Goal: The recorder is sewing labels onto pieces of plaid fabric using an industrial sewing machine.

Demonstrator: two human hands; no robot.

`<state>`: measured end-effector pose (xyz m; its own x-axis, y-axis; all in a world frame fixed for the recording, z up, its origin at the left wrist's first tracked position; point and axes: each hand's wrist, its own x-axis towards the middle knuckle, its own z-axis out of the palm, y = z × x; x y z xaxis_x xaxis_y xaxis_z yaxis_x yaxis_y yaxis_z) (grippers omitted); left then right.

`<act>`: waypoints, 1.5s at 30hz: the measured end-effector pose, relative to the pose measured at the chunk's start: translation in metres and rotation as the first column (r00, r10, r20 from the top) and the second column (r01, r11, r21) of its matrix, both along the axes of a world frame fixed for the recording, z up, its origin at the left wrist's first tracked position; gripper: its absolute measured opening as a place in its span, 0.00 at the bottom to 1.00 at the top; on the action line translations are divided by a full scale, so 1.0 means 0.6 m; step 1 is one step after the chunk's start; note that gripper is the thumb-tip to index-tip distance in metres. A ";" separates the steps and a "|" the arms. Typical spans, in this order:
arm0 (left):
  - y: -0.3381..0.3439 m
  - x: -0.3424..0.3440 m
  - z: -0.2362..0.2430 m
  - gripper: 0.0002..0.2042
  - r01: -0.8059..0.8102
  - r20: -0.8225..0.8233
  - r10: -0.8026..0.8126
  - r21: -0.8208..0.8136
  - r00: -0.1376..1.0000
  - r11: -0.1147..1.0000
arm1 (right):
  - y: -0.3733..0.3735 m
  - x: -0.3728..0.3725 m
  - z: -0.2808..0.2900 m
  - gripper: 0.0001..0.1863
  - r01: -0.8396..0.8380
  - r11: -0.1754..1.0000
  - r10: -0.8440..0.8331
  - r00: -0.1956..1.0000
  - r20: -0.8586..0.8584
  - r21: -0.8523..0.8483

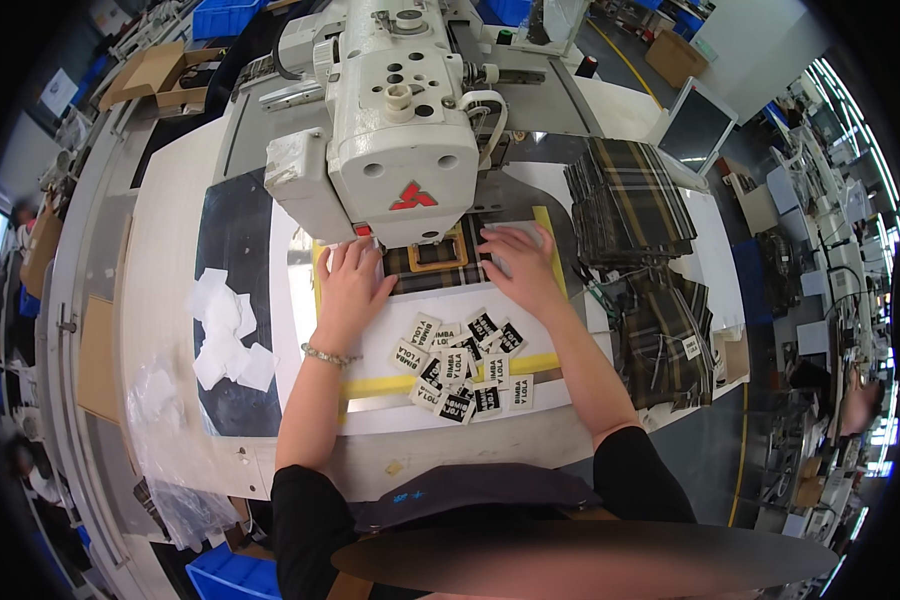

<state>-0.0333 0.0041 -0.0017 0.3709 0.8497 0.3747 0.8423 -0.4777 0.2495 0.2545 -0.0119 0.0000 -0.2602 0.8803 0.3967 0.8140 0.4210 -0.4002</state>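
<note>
A dark plaid fabric piece (417, 282) lies flat under the head of a large white sewing machine (395, 130). A tan rectangular frame (438, 252) sits on the fabric beneath the needle area. At the left edge of the cloth rests my left hand (351, 288), palm down with fingers spread. My right hand (522, 266) lies on the right side of the cloth, its fingers stretched out toward the frame. Neither hand grips anything. Just in front of them is a loose pile of small black and white labels (457, 366) on the white work surface.
To the right stand stacked plaid pieces (635, 200), with more plaid pieces (667, 335) nearer. White paper squares (232, 335) lie scattered at left on a dark sheet. Yellow tape (380, 385) crosses the work surface. A screen (697, 125) stands back right; a blue crate (232, 572) is below left.
</note>
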 end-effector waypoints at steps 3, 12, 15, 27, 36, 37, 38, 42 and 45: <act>-0.003 -0.001 -0.003 0.19 -0.014 0.000 0.014 0.027 1.000 1.000 | 0.000 0.000 -0.003 0.10 -0.001 1.000 0.001 1.000 -0.001 -0.008; -0.015 0.002 -0.012 0.19 -0.046 0.103 0.047 -0.009 0.994 0.999 | -0.009 0.006 -0.008 0.11 -0.012 1.000 0.011 0.999 -0.049 -0.018; -0.022 0.010 -0.020 0.22 -0.065 0.210 0.079 -0.074 0.974 0.995 | -0.023 0.008 -0.014 0.12 0.023 0.999 -0.023 1.000 -0.004 0.032; -0.168 0.008 -0.014 0.30 -0.162 0.031 0.168 -0.146 0.985 0.976 | -0.311 0.010 -0.005 0.18 0.114 0.992 -0.110 0.991 0.077 -0.048; -0.248 0.029 0.016 0.30 0.087 0.395 0.034 -0.283 0.918 0.955 | -0.315 0.006 -0.033 0.15 0.230 0.960 -0.247 0.965 0.090 0.160; -0.262 0.037 0.020 0.31 0.085 0.400 0.019 -0.242 0.916 0.967 | -0.313 0.006 -0.034 0.15 0.234 0.959 -0.251 0.964 0.091 0.160; -0.275 0.040 0.019 0.31 0.089 0.401 0.017 -0.246 0.916 0.965 | -0.315 0.004 -0.032 0.14 0.234 0.954 -0.250 0.966 0.067 0.186; -0.305 0.056 0.014 0.27 0.130 0.466 -0.002 -0.245 0.885 0.961 | -0.305 0.003 -0.028 0.11 0.169 0.951 -0.178 0.984 0.012 0.259; -0.309 0.067 0.013 0.23 0.130 0.401 -0.087 -0.081 0.912 0.988 | -0.303 0.008 -0.041 0.11 0.097 0.953 -0.114 0.992 0.045 0.286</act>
<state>0.0072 -0.1814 0.0061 0.3027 0.8545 0.4222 0.6091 -0.5141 0.6038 0.2594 -0.1940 -0.0245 -0.2029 0.7580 0.6199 0.8786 0.4204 -0.2265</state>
